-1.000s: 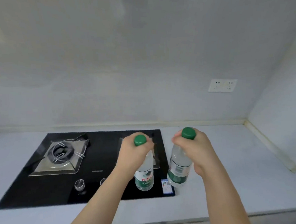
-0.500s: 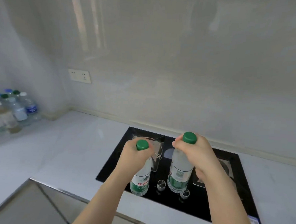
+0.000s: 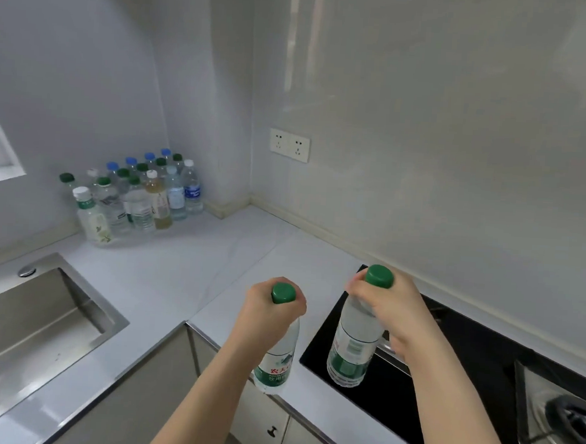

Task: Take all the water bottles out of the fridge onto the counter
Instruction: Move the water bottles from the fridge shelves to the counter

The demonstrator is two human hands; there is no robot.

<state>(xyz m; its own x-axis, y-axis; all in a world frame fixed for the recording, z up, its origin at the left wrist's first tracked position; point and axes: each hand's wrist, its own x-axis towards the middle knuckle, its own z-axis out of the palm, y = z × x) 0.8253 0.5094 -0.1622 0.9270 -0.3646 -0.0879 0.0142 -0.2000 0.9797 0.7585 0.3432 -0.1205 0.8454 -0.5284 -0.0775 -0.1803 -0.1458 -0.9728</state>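
Note:
My left hand (image 3: 268,318) grips the neck of a clear water bottle (image 3: 276,365) with a green cap and green label, carried upright above the counter's front edge. My right hand (image 3: 391,308) grips the neck of a second green-capped water bottle (image 3: 352,349), held upright over the left end of the black hob (image 3: 411,400). A cluster of several water bottles (image 3: 138,197) with green, blue and white caps stands on the white counter (image 3: 192,270) in the far left corner. The fridge is out of view.
A steel sink (image 3: 31,322) is sunk into the counter at the left. A gas burner (image 3: 567,420) sits at the right of the hob. A double wall socket (image 3: 289,144) is on the back wall. Cabinet doors with a small knob (image 3: 272,431) lie below the counter.
The view has swung left across the kitchen: the hob slid to the right, and the sink and corner bottle cluster came into sight. Both hands still carry their bottles upright.

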